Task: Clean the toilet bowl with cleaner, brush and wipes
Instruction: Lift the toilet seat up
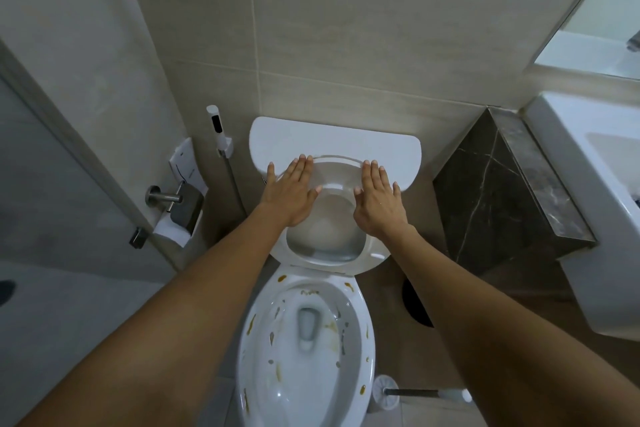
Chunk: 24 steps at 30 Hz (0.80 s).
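The white toilet bowl (pixel 304 354) lies below me, its rim and inner wall dotted with several brown and yellow stains. The seat and lid (pixel 329 250) are raised and lean back against the white tank (pixel 332 142). My left hand (pixel 292 189) lies flat with straight fingers on the left side of the raised seat. My right hand (pixel 375 198) lies flat on its right side in the same way. A toilet brush (pixel 415 392) with a white head and dark handle lies on the floor right of the bowl. I see no cleaner bottle or wipes.
A bidet sprayer (pixel 216 125) hangs on the wall left of the tank, with a paper holder (pixel 180 204) below it. A dark marble ledge (pixel 502 191) and a white washbasin (pixel 595 204) stand at the right. A round floor drain (pixel 415 302) lies beside the bowl.
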Each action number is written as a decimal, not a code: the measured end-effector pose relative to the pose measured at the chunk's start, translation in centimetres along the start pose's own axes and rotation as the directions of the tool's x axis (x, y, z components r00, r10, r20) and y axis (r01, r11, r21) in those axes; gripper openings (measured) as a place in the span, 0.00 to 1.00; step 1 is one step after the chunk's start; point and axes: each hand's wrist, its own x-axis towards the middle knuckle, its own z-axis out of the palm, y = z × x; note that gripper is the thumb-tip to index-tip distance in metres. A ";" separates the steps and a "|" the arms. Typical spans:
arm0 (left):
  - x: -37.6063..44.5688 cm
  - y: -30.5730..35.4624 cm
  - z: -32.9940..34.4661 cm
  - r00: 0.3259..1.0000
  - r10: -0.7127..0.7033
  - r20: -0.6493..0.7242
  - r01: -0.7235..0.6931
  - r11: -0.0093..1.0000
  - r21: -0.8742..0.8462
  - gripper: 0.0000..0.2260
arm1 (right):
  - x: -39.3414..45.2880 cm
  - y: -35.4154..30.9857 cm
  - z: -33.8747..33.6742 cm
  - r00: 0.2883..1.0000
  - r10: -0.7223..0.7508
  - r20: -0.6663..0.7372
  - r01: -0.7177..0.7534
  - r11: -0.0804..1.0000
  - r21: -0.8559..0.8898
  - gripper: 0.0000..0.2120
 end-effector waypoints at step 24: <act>-29.6 -4.2 -1.5 0.936 -0.351 0.030 0.352 0.925 -0.140 0.28 | -20.7 -13.5 -3.7 0.981 -0.117 0.152 0.127 0.991 -0.053 0.29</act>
